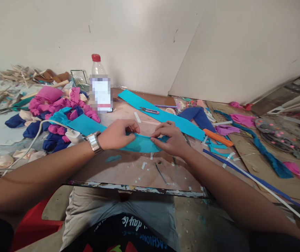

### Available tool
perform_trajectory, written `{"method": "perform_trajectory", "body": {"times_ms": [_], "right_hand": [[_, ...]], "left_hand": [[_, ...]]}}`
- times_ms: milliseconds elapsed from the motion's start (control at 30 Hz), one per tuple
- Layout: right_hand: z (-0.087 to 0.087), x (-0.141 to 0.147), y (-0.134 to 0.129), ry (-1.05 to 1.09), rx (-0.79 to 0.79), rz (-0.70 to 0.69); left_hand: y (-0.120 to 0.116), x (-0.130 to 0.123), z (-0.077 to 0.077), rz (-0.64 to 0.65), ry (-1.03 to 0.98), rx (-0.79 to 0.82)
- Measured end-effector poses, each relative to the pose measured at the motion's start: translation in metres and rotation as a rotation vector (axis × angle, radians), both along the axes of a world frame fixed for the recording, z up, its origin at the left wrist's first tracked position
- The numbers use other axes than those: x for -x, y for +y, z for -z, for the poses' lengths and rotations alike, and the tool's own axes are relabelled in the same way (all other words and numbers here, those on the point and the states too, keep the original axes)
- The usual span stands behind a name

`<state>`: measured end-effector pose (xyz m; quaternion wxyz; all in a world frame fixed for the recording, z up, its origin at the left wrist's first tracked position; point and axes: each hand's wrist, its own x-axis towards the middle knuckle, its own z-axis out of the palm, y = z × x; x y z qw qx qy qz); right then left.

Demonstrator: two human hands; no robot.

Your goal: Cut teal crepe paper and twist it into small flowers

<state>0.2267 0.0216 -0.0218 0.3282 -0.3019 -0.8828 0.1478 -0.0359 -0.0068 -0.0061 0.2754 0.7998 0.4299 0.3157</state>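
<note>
A turquoise fabric strip (143,143) lies across the table in front of me, its far edge folded over. My left hand (120,133), with a metal watch on the wrist, is closed on the strip's left part, thumb and fingertips near the fold. On the right part, my right hand (169,138) pinches the same edge between thumb and fingers. Beyond the hands, thread snips (149,110) rest on a second, wider turquoise strip (163,117). An orange cutter (218,137) is to the right of my right hand.
Pink, blue and cream fabric pieces (52,105) are heaped at left, beside a white charger and cable (73,135). A red-capped bottle (97,66) stands behind a phone (101,92). Cardboard (255,154) with fabric strips is at right. The table's front edge (139,189) is near my lap.
</note>
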Motion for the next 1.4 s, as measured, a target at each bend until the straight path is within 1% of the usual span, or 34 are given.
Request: {"method": "perform_trajectory", "body": {"times_ms": [100, 200, 433, 800, 1067, 1233, 1400], "right_hand": [[0.0003, -0.0002, 0.0008, -0.009, 0.005, 0.013], [0.0004, 0.0001, 0.0002, -0.014, 0.007, 0.023], [0.0006, -0.0001, -0.0007, -0.004, -0.006, 0.035], [-0.0002, 0.0009, 0.0003, -0.018, -0.018, 0.049], [-0.0002, -0.0003, 0.0012, -0.02, 0.005, 0.067], [0.0, -0.001, 0.0024, -0.012, 0.025, 0.096], [0.0005, -0.0006, 0.0025, -0.006, 0.066, 0.124]], "left_hand": [[0.002, 0.0001, 0.0018, -0.039, -0.069, -0.022], [0.002, -0.0006, 0.0012, -0.045, -0.1, -0.002], [0.001, -0.0007, 0.0006, -0.011, -0.084, 0.041], [0.0008, 0.0005, 0.0014, 0.037, -0.078, 0.058], [0.0014, -0.0009, -0.0001, -0.045, -0.1, -0.071], [0.0014, -0.0007, -0.0001, -0.089, -0.065, -0.138], [0.0018, -0.0003, 0.0008, -0.108, -0.076, -0.174]]}}
